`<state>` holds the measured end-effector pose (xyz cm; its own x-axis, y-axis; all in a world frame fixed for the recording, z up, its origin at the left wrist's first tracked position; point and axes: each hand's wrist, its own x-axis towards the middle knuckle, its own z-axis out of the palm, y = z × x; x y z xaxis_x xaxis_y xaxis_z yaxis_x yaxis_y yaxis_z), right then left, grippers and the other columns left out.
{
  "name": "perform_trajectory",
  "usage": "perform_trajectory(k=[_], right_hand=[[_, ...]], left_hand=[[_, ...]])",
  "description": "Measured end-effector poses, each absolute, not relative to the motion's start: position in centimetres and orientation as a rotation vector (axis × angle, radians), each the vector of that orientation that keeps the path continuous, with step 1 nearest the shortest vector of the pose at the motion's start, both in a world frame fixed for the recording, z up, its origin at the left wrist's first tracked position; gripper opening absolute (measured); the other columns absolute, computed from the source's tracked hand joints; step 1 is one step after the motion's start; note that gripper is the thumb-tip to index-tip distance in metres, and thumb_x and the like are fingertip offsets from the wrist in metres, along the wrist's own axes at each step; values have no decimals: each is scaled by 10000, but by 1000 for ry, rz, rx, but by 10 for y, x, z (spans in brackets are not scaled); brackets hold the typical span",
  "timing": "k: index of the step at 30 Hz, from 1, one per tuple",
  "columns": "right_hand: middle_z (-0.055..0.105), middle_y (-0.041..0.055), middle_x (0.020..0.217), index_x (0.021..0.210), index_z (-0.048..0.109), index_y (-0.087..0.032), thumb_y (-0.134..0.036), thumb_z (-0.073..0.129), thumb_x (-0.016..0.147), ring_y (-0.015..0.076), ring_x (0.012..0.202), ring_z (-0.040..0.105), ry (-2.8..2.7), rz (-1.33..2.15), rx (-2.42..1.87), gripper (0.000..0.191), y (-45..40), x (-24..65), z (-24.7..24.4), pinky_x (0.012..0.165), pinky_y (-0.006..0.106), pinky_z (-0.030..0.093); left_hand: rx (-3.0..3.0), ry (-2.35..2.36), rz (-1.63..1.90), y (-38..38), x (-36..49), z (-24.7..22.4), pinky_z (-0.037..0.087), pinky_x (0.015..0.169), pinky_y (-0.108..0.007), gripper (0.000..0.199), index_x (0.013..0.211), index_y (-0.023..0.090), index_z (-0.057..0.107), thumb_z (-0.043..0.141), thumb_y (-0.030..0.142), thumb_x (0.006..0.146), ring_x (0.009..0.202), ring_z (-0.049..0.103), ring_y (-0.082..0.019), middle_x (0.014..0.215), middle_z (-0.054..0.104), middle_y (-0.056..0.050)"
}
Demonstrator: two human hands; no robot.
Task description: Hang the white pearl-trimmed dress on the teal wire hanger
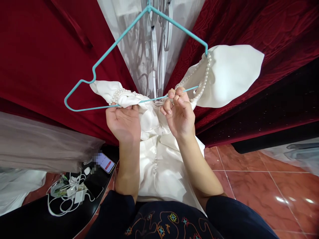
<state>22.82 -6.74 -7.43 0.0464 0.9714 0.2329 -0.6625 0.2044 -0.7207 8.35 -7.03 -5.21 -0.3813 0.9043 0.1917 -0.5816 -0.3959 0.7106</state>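
A white dress [164, 159] with pearl-beaded straps hangs on a light-blue hanger [117, 39] in front of me. My left hand [124, 122] is closed on the dress's gathered strap at the hanger's bottom bar, with its fingertips hidden behind the fabric. My right hand [181, 114] has its fingers curled at the same bar, close to the pearl trim [207, 74]. The right puffed white sleeve [234, 76] stands out sideways from the hanger's right shoulder. On the other side, the left sleeve [107, 89] lies bunched inside the hanger's left end.
Dark red curtains [50, 49] flank a pale sheer cloth [134, 43] with white hangers [154, 49]. At lower left, a black table [30, 219] bears a lit phone [106, 162] and tangled white cables [62, 209]. Red tiles [249, 189] cover the floor.
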Motion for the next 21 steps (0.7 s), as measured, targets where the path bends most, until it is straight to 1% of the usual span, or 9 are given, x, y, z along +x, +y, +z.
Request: perform_trajectory(k=[4, 8, 12, 15, 18, 21], right_hand=[[590, -27, 951, 948, 494, -273, -433, 617, 886, 56, 534, 362, -788, 1334, -417, 210, -71, 227, -75, 551, 259, 424], [577, -29, 910, 922, 497, -262, -447, 587, 928, 44, 522, 354, -772, 1288, -423, 206, -71, 223, -76, 534, 241, 385], [569, -30, 849, 890, 492, -251, -396, 560, 912, 45, 509, 304, -728, 1225, -472, 162, -69, 220, -73, 518, 233, 325], [575, -29, 815, 880, 492, -243, -357, 561, 887, 45, 508, 287, -695, 1193, -497, 134, -67, 219, -71, 517, 232, 289], [583, -34, 775, 867, 478, -242, -370, 573, 859, 52, 502, 280, -686, 1148, -529, 160, -64, 218, -70, 515, 236, 287], [597, -34, 754, 867, 492, -239, -375, 590, 846, 53, 501, 299, -693, 1100, -513, 169, -62, 216, -72, 520, 235, 297]], left_hand=[[566, 640, 1944, -59, 82, -51, 449, 727, -254, 98, 795, 227, 388, 379, 205, 890, 588, 406, -130, 706, 424, 19], [540, 639, 1923, -53, 78, -53, 437, 688, -251, 88, 811, 227, 420, 381, 179, 873, 587, 421, -133, 700, 453, 22], [532, 666, 1912, -56, 82, -50, 452, 682, -262, 135, 767, 227, 389, 365, 186, 893, 571, 416, -140, 669, 443, 17], [426, 634, 1916, -60, 88, -43, 445, 633, -246, 194, 741, 223, 380, 322, 152, 912, 534, 397, -131, 632, 423, 19], [321, 551, 1929, -61, 91, -38, 420, 582, -203, 223, 744, 211, 400, 301, 121, 922, 513, 402, -98, 627, 423, 28], [285, 546, 1934, -61, 91, -36, 414, 576, -184, 221, 753, 206, 401, 315, 128, 941, 510, 419, -77, 640, 436, 39]])
